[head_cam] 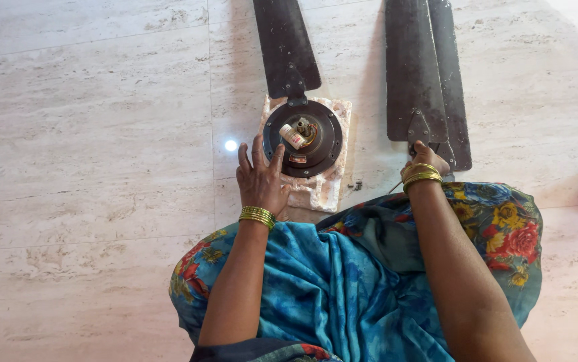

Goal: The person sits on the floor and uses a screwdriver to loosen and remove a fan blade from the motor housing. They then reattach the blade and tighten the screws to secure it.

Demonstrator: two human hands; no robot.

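The left hand lies flat, fingers spread, against the rim of the round dark metal fan motor housing, which sits on a white foam block on the pale stone floor. One dark blade is attached. Small loose screws lie beside the foam; a knee could scatter them. The right hand grips the bracket end of two stacked loose blades; dragging may scratch the floor.

It looks like a room in a home: a polished pale stone tile floor fills the view, with a ceiling fan motor at twelve o'clock and loose fan blades at one o'clock lying on it.
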